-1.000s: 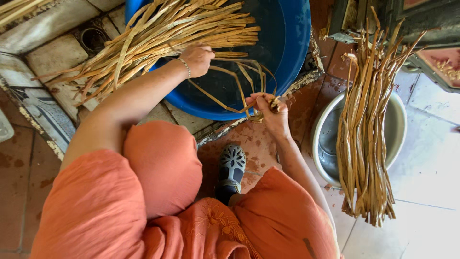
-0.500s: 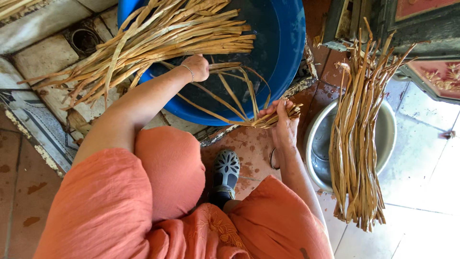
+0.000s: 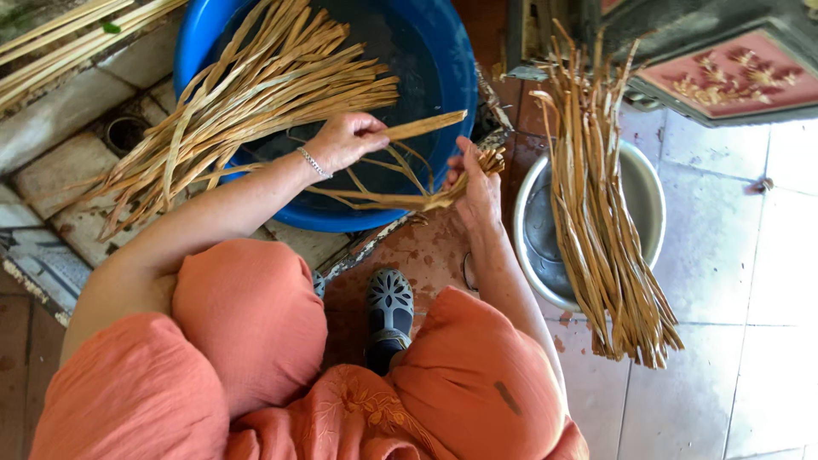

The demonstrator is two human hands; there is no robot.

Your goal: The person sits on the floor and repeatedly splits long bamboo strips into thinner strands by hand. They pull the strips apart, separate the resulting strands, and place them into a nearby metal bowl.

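Gripping straw strips (image 3: 400, 200), both hands (image 3: 341, 140) (image 3: 477, 192) over blue tub (image 3: 452, 51).

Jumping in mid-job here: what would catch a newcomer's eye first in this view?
The big blue tub at top centre, with a fan of tan strips draped over its left rim. Over the tub the left hand pinches one strip, while the right hand grips a small bunch. At right, another bundle lies across a metal bowl on the tiled floor.
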